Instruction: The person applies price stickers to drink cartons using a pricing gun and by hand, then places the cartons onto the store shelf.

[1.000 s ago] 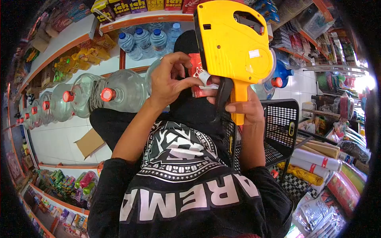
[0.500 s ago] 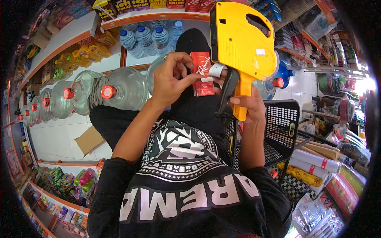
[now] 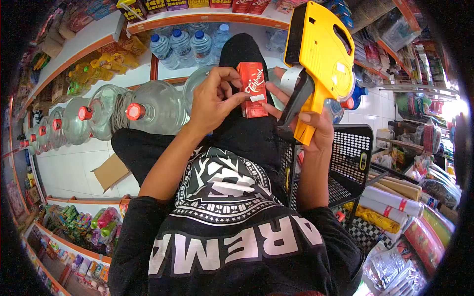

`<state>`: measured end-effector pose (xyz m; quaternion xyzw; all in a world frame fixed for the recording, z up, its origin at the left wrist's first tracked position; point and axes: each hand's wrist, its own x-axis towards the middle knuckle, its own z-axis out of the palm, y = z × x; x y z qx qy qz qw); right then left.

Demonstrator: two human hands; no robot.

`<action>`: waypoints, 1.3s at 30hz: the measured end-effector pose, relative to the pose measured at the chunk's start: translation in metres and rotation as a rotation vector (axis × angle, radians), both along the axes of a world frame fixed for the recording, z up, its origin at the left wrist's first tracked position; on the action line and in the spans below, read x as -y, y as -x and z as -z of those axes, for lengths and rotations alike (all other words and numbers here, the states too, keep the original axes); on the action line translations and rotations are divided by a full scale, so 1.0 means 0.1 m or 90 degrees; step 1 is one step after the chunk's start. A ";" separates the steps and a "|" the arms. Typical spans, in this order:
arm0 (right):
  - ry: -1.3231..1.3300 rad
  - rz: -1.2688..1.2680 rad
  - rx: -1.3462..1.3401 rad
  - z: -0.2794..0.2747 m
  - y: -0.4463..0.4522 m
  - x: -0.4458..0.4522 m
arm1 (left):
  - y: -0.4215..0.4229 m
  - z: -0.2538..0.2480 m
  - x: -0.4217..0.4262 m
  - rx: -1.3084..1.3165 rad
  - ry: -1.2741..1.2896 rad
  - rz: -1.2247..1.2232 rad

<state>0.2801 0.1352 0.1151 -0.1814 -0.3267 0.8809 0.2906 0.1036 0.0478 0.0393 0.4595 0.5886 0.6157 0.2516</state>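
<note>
A small red drink carton [image 3: 253, 79] with white lettering is upright in front of my raised knee. My left hand [image 3: 215, 101] is closed at the carton's left side, its thumb tip against a small white label [image 3: 257, 98] on the front. My right hand [image 3: 315, 126] grips the handle of a yellow price label gun [image 3: 323, 52]. Some right-hand fingers stretch past the gun's black lever [image 3: 296, 101] to the carton's right edge. A strip of white label paper [image 3: 290, 77] curls out of the gun, apart from the carton.
Large clear water jugs [image 3: 155, 108] with red caps line the left. Blue-capped bottles [image 3: 200, 47] and boxed drinks [image 3: 220, 4] fill the shelves ahead. A black perforated basket [image 3: 349, 148] stands by my right arm, and a cardboard piece [image 3: 110, 172] lies on the floor.
The label gun has moved right and tilted, away from the carton. My right fingers now show spread at the carton's edge. My left hand has stayed nearly still.
</note>
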 end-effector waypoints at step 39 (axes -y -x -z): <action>-0.020 0.011 0.099 0.14 0.02 -0.05 | -0.11 -0.13 -0.05 0.134 0.074 0.122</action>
